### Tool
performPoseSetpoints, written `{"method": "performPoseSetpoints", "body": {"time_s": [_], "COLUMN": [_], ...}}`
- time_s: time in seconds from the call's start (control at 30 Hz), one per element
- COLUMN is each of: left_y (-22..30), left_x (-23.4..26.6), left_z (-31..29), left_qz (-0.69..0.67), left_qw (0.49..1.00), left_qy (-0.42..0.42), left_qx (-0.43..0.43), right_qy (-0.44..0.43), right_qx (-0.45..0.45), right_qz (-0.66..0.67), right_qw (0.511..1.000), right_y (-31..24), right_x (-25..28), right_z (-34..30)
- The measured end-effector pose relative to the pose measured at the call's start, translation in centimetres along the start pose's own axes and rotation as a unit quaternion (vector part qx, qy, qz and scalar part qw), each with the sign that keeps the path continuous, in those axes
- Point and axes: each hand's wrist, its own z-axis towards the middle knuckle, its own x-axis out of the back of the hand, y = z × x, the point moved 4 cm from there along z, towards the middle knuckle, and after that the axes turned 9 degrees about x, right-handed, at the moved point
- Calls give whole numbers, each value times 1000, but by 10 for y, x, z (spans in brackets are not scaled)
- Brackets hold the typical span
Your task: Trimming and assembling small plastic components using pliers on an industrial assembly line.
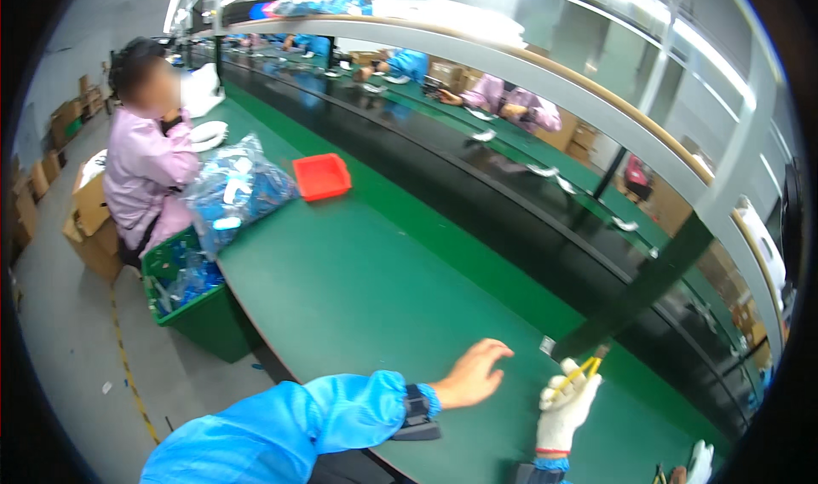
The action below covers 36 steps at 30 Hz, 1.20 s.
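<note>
My left hand [473, 373] is bare and reaches out of a blue sleeve with a black wrist strap. Its fingers are spread just over the green table [358, 288] and hold nothing. My right hand [567, 406] wears a white knit glove and grips a thin yellow tool [584, 370] that points up and to the right. A small silvery piece [547, 345] lies on the table between the two hands, close to the tool's tip. I cannot tell whether the tool touches it.
A red tray [321, 176] and a clear bag of blue parts [234, 190] lie farther up the table. A green crate [192, 301] stands at the table's left edge beside a seated co-worker in pink [145, 173]. A black conveyor belt [511, 203] runs along the right, with cardboard boxes [89, 220] on the floor at left.
</note>
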Motion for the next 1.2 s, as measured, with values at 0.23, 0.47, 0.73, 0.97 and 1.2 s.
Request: {"method": "performPoseSetpoints", "body": {"time_s": [0.23,0.47,0.73,0.97,1.2], "left_y": [-1,2,-2,12,21], "left_x": [-2,-9,-19,-12,-3], "left_z": [0,0,0,-1,-3], "left_qz": [-47,-121,-142,-164,-157], "left_qw": [998,986,973,980,980], "left_qy": [-26,-111,-177,-104,-110], "left_qx": [43,39,31,-35,-47], "right_qy": [-76,-86,-179,-217,-207], "right_qx": [27,36,25,116,143], "right_qz": [-31,-109,-215,-241,-263], "right_qw": [996,990,960,939,932], "right_y": [17,18,-8,-12,-16], "right_x": [-8,-23,-63,-69,-83], "right_z": [-4,-15,-54,-62,-71]}}
